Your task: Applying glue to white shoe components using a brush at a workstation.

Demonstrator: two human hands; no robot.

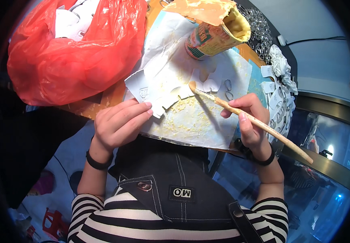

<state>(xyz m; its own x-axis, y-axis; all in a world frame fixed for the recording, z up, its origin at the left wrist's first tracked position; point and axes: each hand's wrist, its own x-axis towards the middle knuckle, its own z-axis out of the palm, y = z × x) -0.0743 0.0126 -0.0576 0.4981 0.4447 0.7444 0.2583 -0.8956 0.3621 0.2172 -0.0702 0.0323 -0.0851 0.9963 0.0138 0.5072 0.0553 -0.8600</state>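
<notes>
Head view: I see left hand point(120, 123) fingers gently bent over printed white piece point(137, 84), grip unclear; right hand point(248, 117) pinches paste brush point(264, 126), tip among notched white pieces point(175, 96) on smeared paper point(207, 125). Pasting looks midway: white heap point(279, 111) right, two loose rings point(228, 92) unused.

white piece point(138, 85) partly behind left hand point(120, 123)

Workshop, long brush point(273, 133), paste-smeared paper point(219, 129), metal loops point(258, 26)

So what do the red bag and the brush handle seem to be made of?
Red bag: apparently thin, glossy plastic, from its crinkles and highlights. Brush handle: probably dull-finished wood, going by its uneven tan colour; plastic isn't ruled out.
</notes>
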